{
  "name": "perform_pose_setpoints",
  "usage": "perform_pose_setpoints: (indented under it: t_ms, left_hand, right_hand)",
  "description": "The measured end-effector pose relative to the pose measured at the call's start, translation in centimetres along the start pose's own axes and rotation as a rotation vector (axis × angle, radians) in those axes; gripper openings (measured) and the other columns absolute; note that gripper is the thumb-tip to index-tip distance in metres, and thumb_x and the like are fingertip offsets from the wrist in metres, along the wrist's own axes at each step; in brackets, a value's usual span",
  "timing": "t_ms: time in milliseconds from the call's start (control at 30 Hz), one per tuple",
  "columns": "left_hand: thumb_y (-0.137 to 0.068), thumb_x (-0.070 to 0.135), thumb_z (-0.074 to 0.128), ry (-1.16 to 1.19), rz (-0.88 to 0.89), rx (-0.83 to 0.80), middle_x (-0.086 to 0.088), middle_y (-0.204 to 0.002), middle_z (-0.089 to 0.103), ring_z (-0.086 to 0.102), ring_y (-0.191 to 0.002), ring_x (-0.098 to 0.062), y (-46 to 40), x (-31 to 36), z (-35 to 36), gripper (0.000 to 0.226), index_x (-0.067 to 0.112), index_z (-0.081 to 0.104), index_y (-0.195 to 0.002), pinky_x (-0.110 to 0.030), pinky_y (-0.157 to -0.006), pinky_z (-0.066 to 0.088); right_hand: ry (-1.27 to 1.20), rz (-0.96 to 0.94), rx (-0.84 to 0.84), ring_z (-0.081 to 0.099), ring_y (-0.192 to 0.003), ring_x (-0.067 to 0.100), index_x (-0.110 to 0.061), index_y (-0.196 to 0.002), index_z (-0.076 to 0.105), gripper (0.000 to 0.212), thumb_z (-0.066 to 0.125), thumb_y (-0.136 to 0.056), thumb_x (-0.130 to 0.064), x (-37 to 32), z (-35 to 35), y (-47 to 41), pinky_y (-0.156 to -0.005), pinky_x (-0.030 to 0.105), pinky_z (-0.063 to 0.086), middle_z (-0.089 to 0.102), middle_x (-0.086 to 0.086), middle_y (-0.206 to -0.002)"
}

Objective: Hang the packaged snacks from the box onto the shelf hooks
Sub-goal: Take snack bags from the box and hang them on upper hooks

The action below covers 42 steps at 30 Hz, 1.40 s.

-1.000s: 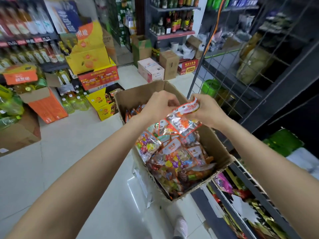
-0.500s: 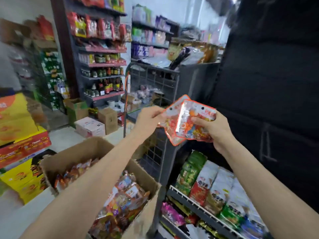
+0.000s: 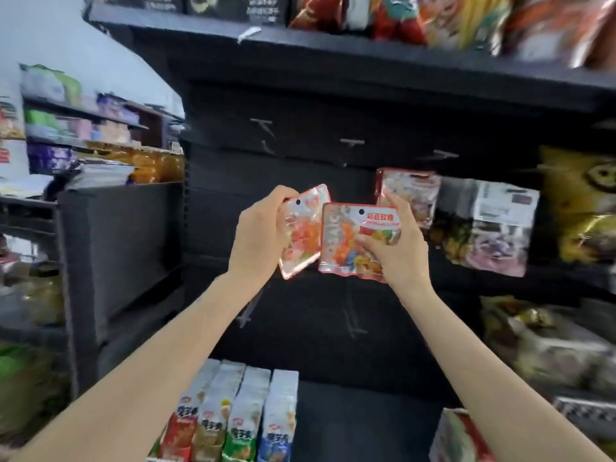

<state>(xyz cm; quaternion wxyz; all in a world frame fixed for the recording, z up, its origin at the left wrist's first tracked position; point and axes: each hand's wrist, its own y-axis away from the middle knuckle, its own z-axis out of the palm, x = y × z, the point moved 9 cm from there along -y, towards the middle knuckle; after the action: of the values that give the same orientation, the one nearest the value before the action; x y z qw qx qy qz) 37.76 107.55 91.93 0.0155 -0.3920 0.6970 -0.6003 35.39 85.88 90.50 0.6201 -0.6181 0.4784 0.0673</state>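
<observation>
In the head view, the left hand is gripping one red-edged snack packet by its left side, while the right hand is pinching a second snack packet, thumb on its front. Both packets are being held up, overlapping, before the dark shelf panel, below its bare hooks and just left of a hanging packet.
</observation>
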Motion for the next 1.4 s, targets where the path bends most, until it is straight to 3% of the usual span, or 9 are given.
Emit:
perform_pose_setpoints:
  t_ms: [100,267,433,567,900,1100,1200,1300,1400]
  left_hand:
    - [-0.088,-0.005,0.045,-0.102,0.059,-0.030,-0.008,-0.095,0.063,0.057,-0.090,-0.024,-0.6,3.9,3.3,0.035,0.015,0.061,-0.111,-0.039,-0.077,0.047]
    - [-0.088,-0.003,0.046,-0.253,0.106,-0.115,-0.007,-0.105,0.060,0.054,-0.101,-0.023,-1.8,8.1,6.9,0.038,0.014,0.058,-0.120,-0.034,-0.079,0.045]
    - [-0.090,0.004,0.054,-0.443,0.153,-0.134,-0.004,-0.112,0.059,0.054,-0.104,-0.021,-3.3,10.6,8.4,0.037,0.016,0.053,-0.125,-0.032,-0.083,0.046]
    - [-0.089,0.002,0.056,-0.556,0.174,-0.139,-0.004,-0.115,0.059,0.055,-0.104,-0.021,-4.2,11.0,8.5,0.041,0.017,0.051,-0.127,-0.035,-0.089,0.047]
    - [-0.091,0.002,0.052,-0.548,0.140,-0.099,-0.004,-0.115,0.059,0.054,-0.104,-0.019,-5.5,11.2,8.4,0.040,0.017,0.051,-0.127,-0.029,-0.084,0.043]
    - [-0.089,-0.004,0.052,-0.462,0.122,-0.083,-0.004,-0.113,0.061,0.057,-0.102,-0.020,-5.8,10.7,8.9,0.042,0.017,0.055,-0.125,-0.030,-0.082,0.047]
    - [-0.088,-0.006,0.054,-0.412,0.088,-0.077,-0.005,-0.111,0.063,0.059,-0.100,-0.021,-6.2,9.5,8.9,0.041,0.018,0.058,-0.122,-0.033,-0.084,0.052]
    - [-0.093,-0.002,0.048,-0.350,0.067,-0.074,-0.006,-0.109,0.065,0.062,-0.095,-0.020,-6.5,8.4,8.9,0.033,0.017,0.062,-0.115,-0.035,-0.081,0.053]
    - [-0.096,0.004,0.045,-0.263,0.057,-0.076,-0.005,-0.108,0.067,0.063,-0.090,-0.017,-6.8,7.5,8.6,0.028,0.016,0.066,-0.109,-0.023,-0.073,0.049]
  right_hand:
    - [0.033,-0.009,0.032,0.054,-0.093,-0.017,-0.037,-0.125,0.056,0.053,0.072,-0.081,-0.012,1.4,-5.2,-1.2,-0.086,0.015,0.045,0.055,-0.024,-0.119]
    - [0.036,-0.005,0.034,0.061,-0.104,0.006,-0.031,-0.117,0.064,0.039,0.071,-0.084,-0.013,2.8,-9.1,-4.3,-0.090,0.025,0.051,0.061,-0.014,-0.118]
    - [0.005,0.004,0.008,0.067,-0.094,0.011,-0.029,-0.111,0.065,0.035,0.073,-0.081,-0.013,3.9,-9.7,-8.0,-0.079,0.030,0.058,0.063,-0.010,-0.111]
    - [-0.032,0.023,0.009,0.066,-0.085,0.004,-0.026,-0.117,0.063,0.036,0.069,-0.085,-0.010,4.7,-9.8,-10.1,-0.060,0.014,0.054,0.060,-0.010,-0.103]
    - [-0.102,0.044,-0.016,0.066,-0.087,0.006,-0.026,-0.117,0.062,0.037,0.069,-0.085,-0.010,5.9,-9.8,-11.6,-0.063,0.019,0.056,0.061,-0.009,-0.102]
    - [0.014,0.070,0.001,0.066,-0.095,0.015,-0.028,-0.124,0.059,0.042,0.068,-0.086,-0.013,7.5,-9.2,-12.9,-0.081,0.036,0.058,0.063,0.002,-0.115]
    - [0.324,0.075,-0.007,0.057,-0.102,0.021,-0.020,-0.135,0.050,0.050,0.064,-0.088,-0.011,8.4,-8.3,-13.8,-0.086,0.028,0.048,0.045,0.012,-0.130]
    - [0.515,0.127,-0.054,0.031,-0.133,0.035,-0.014,-0.140,0.041,0.054,0.059,-0.090,-0.005,9.5,-7.2,-13.4,-0.104,0.035,0.036,0.015,0.018,-0.147]
    - [0.657,0.058,-0.025,0.009,-0.140,0.037,-0.015,-0.135,0.043,0.052,0.063,-0.088,-0.009,9.5,-6.6,-12.7,-0.107,0.040,0.034,0.003,0.020,-0.149]
